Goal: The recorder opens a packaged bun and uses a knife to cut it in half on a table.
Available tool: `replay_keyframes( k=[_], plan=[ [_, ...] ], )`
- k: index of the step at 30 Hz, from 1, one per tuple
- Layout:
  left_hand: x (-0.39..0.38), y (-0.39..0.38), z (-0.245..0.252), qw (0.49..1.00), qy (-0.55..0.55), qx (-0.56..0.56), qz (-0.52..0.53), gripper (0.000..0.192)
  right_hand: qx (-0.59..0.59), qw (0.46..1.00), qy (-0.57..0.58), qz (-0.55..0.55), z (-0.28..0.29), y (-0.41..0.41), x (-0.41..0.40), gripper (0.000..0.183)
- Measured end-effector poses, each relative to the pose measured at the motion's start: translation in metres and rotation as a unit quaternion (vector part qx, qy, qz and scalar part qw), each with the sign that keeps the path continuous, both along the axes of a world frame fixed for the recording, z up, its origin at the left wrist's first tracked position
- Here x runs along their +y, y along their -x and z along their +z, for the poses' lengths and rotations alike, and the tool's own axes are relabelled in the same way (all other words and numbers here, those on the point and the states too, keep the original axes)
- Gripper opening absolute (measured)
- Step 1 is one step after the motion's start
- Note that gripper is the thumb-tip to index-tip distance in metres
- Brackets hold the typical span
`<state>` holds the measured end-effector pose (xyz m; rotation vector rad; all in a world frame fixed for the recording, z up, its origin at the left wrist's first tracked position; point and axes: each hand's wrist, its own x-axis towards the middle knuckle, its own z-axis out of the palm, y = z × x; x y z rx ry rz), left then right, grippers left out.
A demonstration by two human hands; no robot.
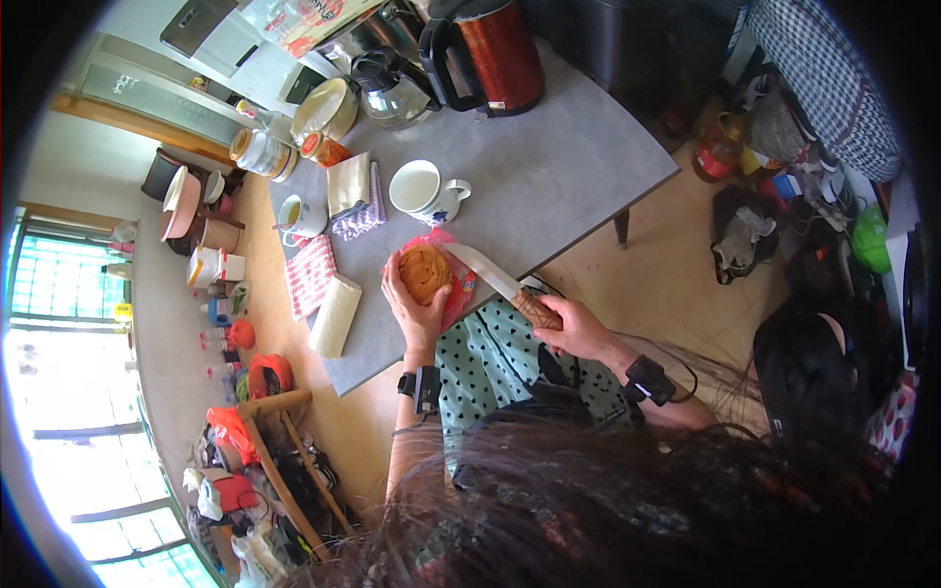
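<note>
My left hand (417, 307) holds a round brown baked bun (424, 273) between thumb and fingers, over a pink plastic bag (463, 283) near the edge of the grey table. In my right hand (577, 323) is a knife (500, 279), gripped by its brown patterned handle. Its pale blade points up and left, the tip close to the right of the bun; whether they touch I cannot tell. A white mug (417, 187) with a dark blue pattern stands just beyond the bun. Both my wrists wear black strapped devices.
A red electric kettle (503, 59) and a glass coffee pot (393, 95) stand at the far side of the grey table (588, 147). Left of the bun are a paper towel roll (336, 316), a red-and-white cloth (311, 275), folded cloths (351, 187), another mug (303, 218) and jars.
</note>
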<state>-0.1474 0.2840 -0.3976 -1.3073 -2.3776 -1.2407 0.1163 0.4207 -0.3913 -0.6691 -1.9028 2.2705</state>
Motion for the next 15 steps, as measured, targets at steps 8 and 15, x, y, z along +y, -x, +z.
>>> replay_keyframes(
  k=[8, 15],
  plan=[
    [0.0, 0.002, -0.002, 1.0, 0.006, -0.001, 0.007, 0.099, 0.003, 1.0, 0.002, 0.002, 0.0, 0.006, -0.005, 0.048],
    [-0.001, 0.0, 0.001, 1.0, -0.013, -0.017, 0.008, 0.099, 0.0, 1.0, -0.002, -0.005, 0.005, 0.012, 0.0, 0.042]
  ],
)
